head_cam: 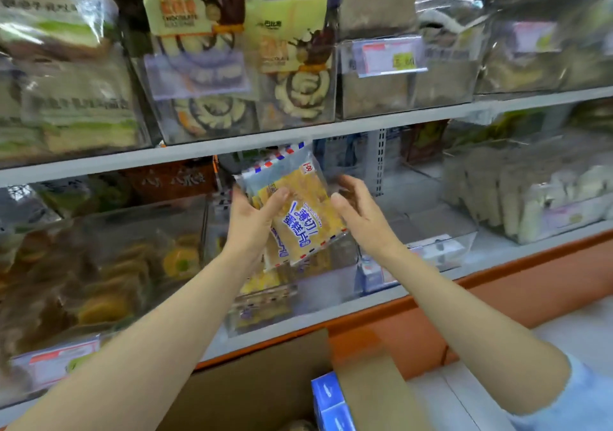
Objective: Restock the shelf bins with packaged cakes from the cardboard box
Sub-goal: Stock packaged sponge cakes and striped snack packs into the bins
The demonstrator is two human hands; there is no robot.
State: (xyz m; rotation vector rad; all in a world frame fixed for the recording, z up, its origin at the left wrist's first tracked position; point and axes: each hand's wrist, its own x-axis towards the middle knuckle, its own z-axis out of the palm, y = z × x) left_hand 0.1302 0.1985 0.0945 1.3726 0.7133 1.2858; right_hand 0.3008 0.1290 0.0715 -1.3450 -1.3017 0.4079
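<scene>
Head view shows the packaged cakes (298, 218), a small stack of at least two clear packs with yellow slices and blue print, held up and tilted in front of the lower shelf. The left hand (252, 221) grips the stack at its left side, with the thumb across the front and the fingers behind. The right hand (358, 211) is at the right edge of the stack with curved fingers. Its thumb touches the edge, but I cannot tell if it really pinches the pack or only steadies it. Directly under the grip stands the clear shelf bin (318, 298), where more packs of the same kind lie. Further below the grip, nearer to the person, is the open cardboard box (265, 374), with blue packs (328, 400) at its corner. To the right of the grip stands a neighbouring bin (428, 231). I judge that the step in hand is the placing: the stack is out of the box and not yet in the bin. The next move calls for lowering the stack into the bin opening and turning it so the packs lie flat upon the others, then letting go.
</scene>
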